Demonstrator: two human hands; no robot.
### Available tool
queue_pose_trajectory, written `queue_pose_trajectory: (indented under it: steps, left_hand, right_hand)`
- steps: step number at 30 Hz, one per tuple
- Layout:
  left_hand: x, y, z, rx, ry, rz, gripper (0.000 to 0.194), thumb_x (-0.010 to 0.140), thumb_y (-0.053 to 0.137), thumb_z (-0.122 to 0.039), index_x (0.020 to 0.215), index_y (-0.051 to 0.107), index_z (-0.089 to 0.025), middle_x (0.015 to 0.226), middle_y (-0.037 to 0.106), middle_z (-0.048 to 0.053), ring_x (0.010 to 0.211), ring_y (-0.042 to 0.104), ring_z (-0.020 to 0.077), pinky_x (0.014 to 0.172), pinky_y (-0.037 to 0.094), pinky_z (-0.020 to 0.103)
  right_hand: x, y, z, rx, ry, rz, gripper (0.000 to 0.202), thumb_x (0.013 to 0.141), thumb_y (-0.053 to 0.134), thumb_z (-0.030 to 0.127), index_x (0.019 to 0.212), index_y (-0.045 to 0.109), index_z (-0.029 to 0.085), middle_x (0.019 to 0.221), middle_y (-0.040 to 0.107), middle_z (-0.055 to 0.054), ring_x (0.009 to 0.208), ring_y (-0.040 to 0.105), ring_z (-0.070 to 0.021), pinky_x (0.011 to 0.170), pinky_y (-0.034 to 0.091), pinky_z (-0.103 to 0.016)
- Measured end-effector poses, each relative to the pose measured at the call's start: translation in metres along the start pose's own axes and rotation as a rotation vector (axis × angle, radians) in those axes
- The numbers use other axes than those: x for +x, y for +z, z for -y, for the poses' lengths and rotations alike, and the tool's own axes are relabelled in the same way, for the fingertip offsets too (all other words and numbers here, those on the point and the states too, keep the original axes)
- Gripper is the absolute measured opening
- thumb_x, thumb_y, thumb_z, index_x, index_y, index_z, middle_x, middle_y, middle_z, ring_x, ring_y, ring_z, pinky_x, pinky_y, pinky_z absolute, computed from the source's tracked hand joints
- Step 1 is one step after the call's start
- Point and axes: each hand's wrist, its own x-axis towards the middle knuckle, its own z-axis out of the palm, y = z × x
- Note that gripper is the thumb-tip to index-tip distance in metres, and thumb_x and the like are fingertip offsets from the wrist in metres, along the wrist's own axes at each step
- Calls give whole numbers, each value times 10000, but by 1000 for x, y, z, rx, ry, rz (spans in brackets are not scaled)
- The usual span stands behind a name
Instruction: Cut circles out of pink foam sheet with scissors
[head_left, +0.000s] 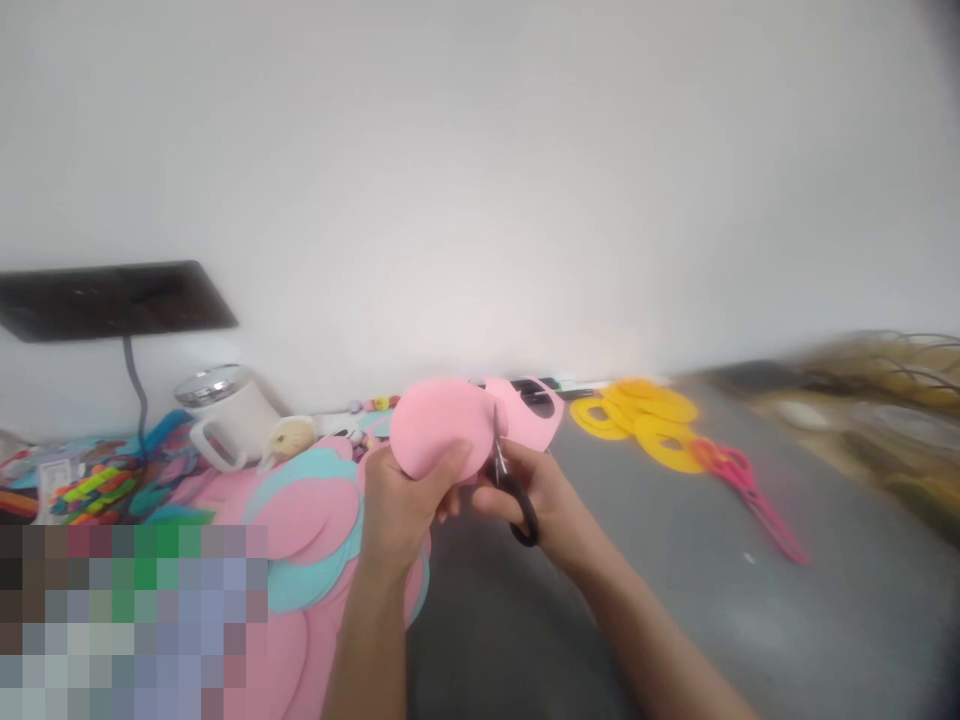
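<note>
My left hand point(409, 500) grips a round piece of pink paper point(439, 420) by its lower edge, thumb on top. Black-handled scissors point(517, 500) are in my right hand point(551, 500), their blades pointing up at the right edge of the pink circle. A pink offcut point(546, 425) with a curved opening hangs to the right of the blades. Whether it is still joined to the circle I cannot tell. Under and beside my left wrist lie overlapping pink paper circles point(292, 515) and blue paper circles point(292, 585).
Yellow paper rings point(664, 440) lie at the back right, with pink scissors point(757, 495) touching them on the grey table point(675, 600). A white mug point(232, 420) with a shiny lid stands back left, below a dark panel point(120, 298) on a cable. Clutter in blurred plastic point(892, 420) fills the far right.
</note>
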Motion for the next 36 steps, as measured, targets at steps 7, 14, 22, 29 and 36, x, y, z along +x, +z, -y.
queue_pose_trajectory:
  steps: [7,14,22,29,36]
  left_hand:
    - [-1,-1,-1,11,0,7,351,665,677,-300,397,502,-156,338,468,-3,328,410,88,353,325,225]
    - [0,-3,4,-11,14,24,333,646,683,-245,390,491,-154,351,468,-12,333,414,84,361,334,222]
    - [0,1,2,-26,23,-29,341,668,684,-313,428,498,-157,353,462,-17,322,402,83,358,315,229]
    - [1,-2,2,-39,29,2,357,674,690,-326,424,493,-162,340,456,-22,321,403,86,340,308,226]
    - [0,-3,1,7,40,34,373,681,689,-342,414,508,-155,331,466,-16,309,392,78,344,324,223]
  right_hand:
    - [-1,2,4,-15,-10,4,422,678,711,532,848,570,173,696,632,-23,665,581,-163,690,469,-309]
    - [-2,0,1,-70,53,-43,453,656,707,562,787,549,158,659,591,-17,553,486,-116,551,407,-265]
    - [-2,1,2,-39,105,-52,431,640,726,527,790,541,167,659,575,-12,547,479,-116,555,419,-275]
    - [-2,1,2,-40,61,-56,410,661,720,512,796,539,170,668,568,-7,591,487,-126,593,424,-282]
    - [-1,0,4,-43,15,-69,435,660,719,528,835,545,169,666,549,5,650,514,-145,654,437,-293]
